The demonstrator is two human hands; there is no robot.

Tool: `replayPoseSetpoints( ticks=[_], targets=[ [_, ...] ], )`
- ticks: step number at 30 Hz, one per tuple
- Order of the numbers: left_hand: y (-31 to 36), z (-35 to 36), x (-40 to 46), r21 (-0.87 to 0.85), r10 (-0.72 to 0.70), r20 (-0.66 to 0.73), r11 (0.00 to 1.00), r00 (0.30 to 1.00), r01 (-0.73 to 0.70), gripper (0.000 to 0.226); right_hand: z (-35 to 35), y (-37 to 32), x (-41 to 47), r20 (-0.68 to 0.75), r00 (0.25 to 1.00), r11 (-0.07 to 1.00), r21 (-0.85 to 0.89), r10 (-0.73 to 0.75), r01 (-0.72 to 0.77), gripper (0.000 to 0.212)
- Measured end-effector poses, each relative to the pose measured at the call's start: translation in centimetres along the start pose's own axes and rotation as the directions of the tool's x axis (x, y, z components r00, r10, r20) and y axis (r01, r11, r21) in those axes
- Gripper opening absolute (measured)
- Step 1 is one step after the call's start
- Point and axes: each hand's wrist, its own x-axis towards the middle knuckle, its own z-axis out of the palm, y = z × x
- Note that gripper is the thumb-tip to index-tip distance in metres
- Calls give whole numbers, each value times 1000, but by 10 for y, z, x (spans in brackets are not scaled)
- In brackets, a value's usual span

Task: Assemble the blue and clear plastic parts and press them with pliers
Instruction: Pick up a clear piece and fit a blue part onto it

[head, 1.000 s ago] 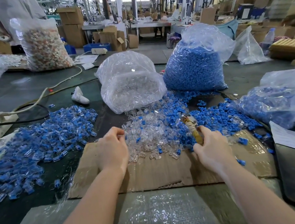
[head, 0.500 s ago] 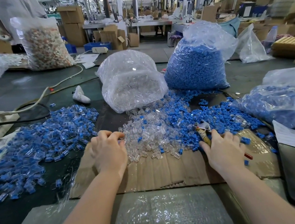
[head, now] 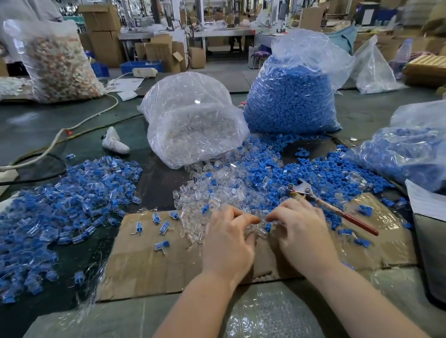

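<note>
Head view: both hands meet at the near edge of the loose parts, over the cardboard point(head: 149, 268).
Left hand point(head: 228, 242): fingers curled, pinching a clear part point(head: 262, 232) at the fingertips.
Right hand point(head: 300, 228): fingers curled toward the left hand, pinching something small; a blue part point(head: 267, 227) shows just between the hands, though which hand holds it cannot be told.
Pliers point(head: 333, 209): lying free on the blue pile point(head: 283, 177), just right of the right hand, jaws pointing away.
Clear pile point(head: 209, 199): just beyond the fingers.
Finished pile point(head: 50, 210): well left.
Handling: the parts look tiny, light, rigid and smooth, likely to slip or skitter.
Where to hold: probably by the sides, leaving the mating ends free; the pliers by the red handles.
</note>
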Motion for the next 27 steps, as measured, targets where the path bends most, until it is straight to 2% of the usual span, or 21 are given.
replayPoseSetpoints(
  ticks=[5,11,16,20,27],
  targets=[
    [-4,5,-2,17,-9,12,1000,1000,9,33,11,-3,-1,72,997,999,34,18,-20,12],
    [-5,7,0,0,-60,-4,998,998,60,28,22,-8,3,51,998,990,135,29,-36,13],
    [-4,5,-2,-72,-63,-98,996,993,56,21,27,-10,-2,4,999,982,184,43,-43,9],
    [-3,1,-5,-130,-108,-168,988,980,87,14,26,-11,-4,-29,999,993,108,46,-42,7],
    [1,-2,-10,-175,-184,-159,972,970,155,11,28,-10,-4,-30,998,995,92,48,-45,7]
  ],
)
